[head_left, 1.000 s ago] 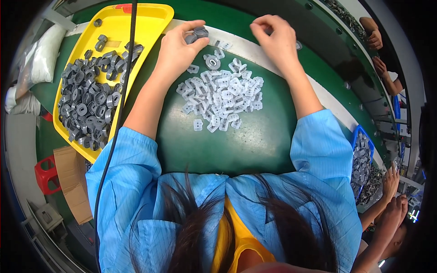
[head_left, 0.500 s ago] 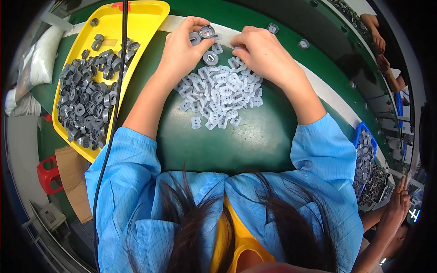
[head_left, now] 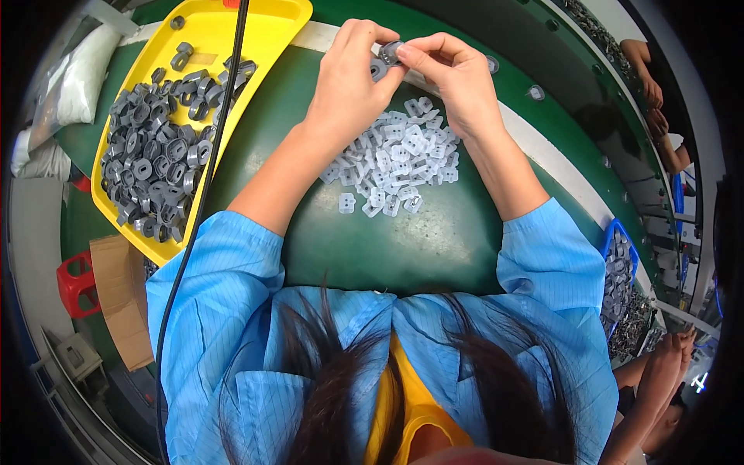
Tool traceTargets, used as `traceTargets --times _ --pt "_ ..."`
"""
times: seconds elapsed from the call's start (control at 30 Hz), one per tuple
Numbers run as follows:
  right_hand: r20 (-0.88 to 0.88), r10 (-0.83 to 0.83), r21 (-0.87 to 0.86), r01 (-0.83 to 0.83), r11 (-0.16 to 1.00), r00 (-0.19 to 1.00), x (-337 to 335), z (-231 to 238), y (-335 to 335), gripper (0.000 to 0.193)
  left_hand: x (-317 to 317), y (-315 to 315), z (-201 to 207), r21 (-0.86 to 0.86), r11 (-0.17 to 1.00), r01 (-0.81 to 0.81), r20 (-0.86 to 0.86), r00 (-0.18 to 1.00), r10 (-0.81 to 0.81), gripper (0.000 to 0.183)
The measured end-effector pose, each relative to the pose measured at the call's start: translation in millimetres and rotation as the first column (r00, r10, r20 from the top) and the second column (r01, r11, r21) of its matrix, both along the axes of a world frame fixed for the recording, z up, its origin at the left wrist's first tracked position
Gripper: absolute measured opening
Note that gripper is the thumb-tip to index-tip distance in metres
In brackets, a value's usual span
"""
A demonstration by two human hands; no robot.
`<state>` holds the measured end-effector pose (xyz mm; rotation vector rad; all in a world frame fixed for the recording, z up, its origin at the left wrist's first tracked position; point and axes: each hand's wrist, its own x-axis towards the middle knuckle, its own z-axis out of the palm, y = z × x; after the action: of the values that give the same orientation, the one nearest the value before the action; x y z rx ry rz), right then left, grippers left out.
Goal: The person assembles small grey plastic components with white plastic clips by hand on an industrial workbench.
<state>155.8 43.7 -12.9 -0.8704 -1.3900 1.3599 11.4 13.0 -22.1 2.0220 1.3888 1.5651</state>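
Grey rings (head_left: 377,70) sit at twelve o'clock. Green table (head_left: 387,252) lies bare at six o'clock of the pale clips (head_left: 399,151); yellow tray (head_left: 267,35) edges ten o'clock. Left hand (head_left: 350,81) pinches the rings; right hand (head_left: 467,85) arches alongside, fingertips narrowed, grip unclear.

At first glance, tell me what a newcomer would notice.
Probably the bright yellow tray at upper left, heaped with dark gray rings. Next, the pale translucent pieces piled on the green table at upper center; beyond them, the left hand holds gray parts, the right hand close beside it.
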Motion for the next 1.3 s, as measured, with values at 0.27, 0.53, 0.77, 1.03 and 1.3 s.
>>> traceTargets --times 0.27,0.53,0.77,1.03,1.3 --pt "0.29 -0.172 0.234 0.104 0.967 0.941 1.9 4.1 2.7 0.026 -1.7 -4.5 -2.2 0.016 1.0 0.006 -0.076 0.997 -0.005 0.03" --pt "0.268 0.4 -0.216 -0.35 0.912 0.877 34.7 27.4 12.9 0.014 -12.7 -3.0 5.9 -0.055 0.943 0.328 -0.148 0.931 -0.333 0.034" --pt "0.51 -0.168 0.337 -0.017 0.941 0.844 15.9 32.6 -5.7 0.024 -3.6 -7.0 13.1 -0.105 0.967 0.232 0.059 0.972 -0.226 0.033" --pt "0.44 -0.18 0.543 -0.101 0.834 0.88 11.5 28.2 -9.1 0.021 -18.1 -3.9 11.2 -0.075 0.984 0.163 -0.139 0.975 -0.172 0.024" --pt "0.161 0.369 -0.09 -0.359 0.929 0.915 29.2 33.2 5.0 0.031 -18.4 -6.7 25.8 -0.056 0.964 0.26 -0.193 0.944 -0.266 0.025"
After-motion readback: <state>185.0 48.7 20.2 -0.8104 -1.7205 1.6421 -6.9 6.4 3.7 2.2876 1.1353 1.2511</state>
